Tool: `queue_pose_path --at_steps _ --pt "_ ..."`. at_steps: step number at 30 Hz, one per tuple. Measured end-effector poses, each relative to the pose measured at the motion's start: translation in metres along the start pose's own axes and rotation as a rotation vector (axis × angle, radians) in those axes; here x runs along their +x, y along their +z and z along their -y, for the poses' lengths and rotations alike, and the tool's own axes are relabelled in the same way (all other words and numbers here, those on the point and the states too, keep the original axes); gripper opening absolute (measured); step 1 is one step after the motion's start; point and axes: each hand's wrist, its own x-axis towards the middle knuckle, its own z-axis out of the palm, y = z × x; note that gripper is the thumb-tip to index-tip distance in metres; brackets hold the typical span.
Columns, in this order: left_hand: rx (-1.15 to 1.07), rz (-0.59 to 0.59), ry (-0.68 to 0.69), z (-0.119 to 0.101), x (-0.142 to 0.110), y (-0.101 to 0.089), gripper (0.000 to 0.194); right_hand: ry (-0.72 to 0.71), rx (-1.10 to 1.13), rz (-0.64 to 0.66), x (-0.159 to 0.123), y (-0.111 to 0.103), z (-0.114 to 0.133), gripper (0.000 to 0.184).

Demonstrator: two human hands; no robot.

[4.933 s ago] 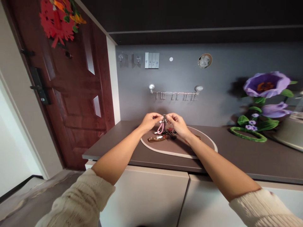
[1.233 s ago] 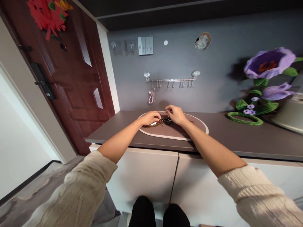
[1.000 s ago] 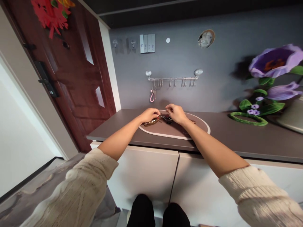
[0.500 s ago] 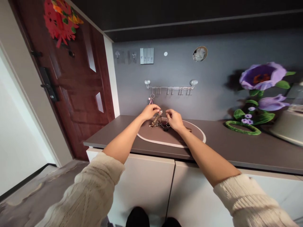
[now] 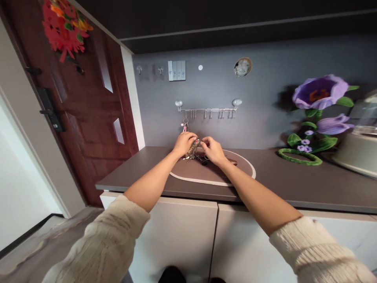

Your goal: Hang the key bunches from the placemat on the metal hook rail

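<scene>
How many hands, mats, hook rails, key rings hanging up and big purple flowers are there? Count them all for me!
Hands: 2
Mats: 1
Hook rails: 1
Hanging key rings: 1
Big purple flowers: 2
Total: 7

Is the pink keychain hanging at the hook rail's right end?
No, the pink keychain hangs near the left end of the hook rail.

Over the pale-rimmed brown oval mat [image 5: 194, 171], your bare left hand [image 5: 183, 144] partly hides the brown lettered strap [image 5: 193, 149] and the pink loop keychain [image 5: 185, 126] behind. Small dark pieces [image 5: 204, 162] on it: too tiny to tell.
</scene>
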Motion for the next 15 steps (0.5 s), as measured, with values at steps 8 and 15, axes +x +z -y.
queue_pose_path --at_steps 8,15 --pt "-0.323 -0.025 -0.122 -0.0076 0.0000 -0.0024 0.014 0.027 0.209 0.015 0.0030 -0.0008 -0.0015 0.020" --pt "-0.463 -0.042 -0.116 -0.0076 0.0015 -0.0017 0.012 0.185 0.590 0.155 0.0039 0.0026 -0.0011 0.030"
